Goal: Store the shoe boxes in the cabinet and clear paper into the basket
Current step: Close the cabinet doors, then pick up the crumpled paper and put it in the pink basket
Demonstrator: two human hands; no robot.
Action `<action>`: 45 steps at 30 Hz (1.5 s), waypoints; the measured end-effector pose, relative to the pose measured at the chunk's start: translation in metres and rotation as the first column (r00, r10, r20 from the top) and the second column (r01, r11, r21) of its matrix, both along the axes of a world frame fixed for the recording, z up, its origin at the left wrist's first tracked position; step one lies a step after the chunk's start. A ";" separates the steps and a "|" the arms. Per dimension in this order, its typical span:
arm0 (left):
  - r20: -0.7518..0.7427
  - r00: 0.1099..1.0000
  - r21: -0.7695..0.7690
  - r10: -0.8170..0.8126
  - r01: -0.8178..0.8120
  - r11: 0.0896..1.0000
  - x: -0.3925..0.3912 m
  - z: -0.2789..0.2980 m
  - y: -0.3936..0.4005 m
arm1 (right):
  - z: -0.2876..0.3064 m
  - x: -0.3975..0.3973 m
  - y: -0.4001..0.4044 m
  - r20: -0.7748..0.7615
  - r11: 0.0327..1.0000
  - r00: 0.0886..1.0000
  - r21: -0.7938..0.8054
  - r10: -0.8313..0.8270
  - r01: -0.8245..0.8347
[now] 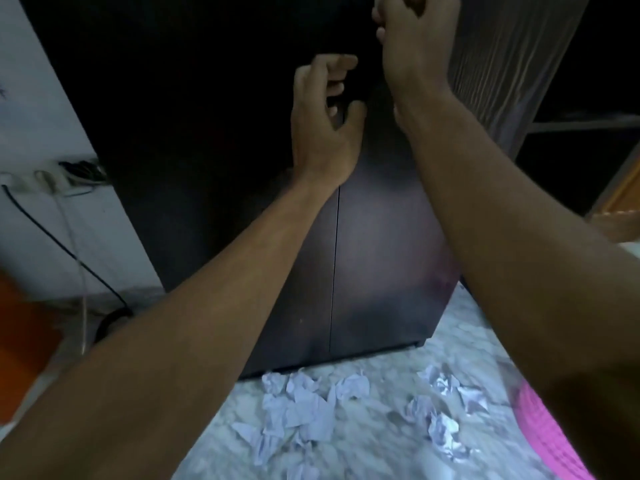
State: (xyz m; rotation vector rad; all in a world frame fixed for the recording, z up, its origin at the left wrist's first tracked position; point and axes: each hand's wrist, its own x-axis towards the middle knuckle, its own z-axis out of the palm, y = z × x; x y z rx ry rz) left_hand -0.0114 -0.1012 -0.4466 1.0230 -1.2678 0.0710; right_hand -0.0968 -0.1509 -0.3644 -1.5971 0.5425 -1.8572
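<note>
A dark cabinet (377, 258) with two doors stands in front of me, its doors meeting at a thin middle seam. My left hand (322, 126) is at the seam near the top, fingers curled and apart, holding nothing I can make out. My right hand (412, 39) is higher up at the top edge of the frame, fingers curled in; whether it grips something is unclear. Several crumpled white papers (304, 407) lie on the marbled floor at the cabinet's foot, with more crumpled paper (446, 410) to the right. No shoe box or basket is clearly visible.
A pink mat (550, 441) lies at the lower right. Black and white cables (86, 271) hang down the white wall on the left, above an orange object (20, 348). A ribbed panel (502, 64) and dark shelving (585, 126) stand right of the cabinet.
</note>
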 end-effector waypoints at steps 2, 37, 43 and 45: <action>0.017 1.000 0.035 0.008 -0.009 0.999 0.000 -0.044 0.005 | -0.052 -0.006 0.001 -0.097 0.993 0.992 -0.097 -0.078 0.068; 0.582 0.807 0.813 -0.107 -0.571 0.114 -0.019 -0.637 0.067 | -0.705 -0.262 -0.023 -0.926 0.758 0.051 0.336 0.373 0.559; 0.627 0.779 0.740 -0.009 -0.592 0.319 -0.029 -0.649 0.071 | -0.736 -0.225 0.011 -0.997 0.876 0.075 0.014 -0.025 0.483; 0.655 0.756 0.684 0.011 -0.598 0.418 -0.029 -0.654 0.072 | -0.739 -0.221 0.014 -0.986 0.890 0.103 -0.069 -0.129 0.450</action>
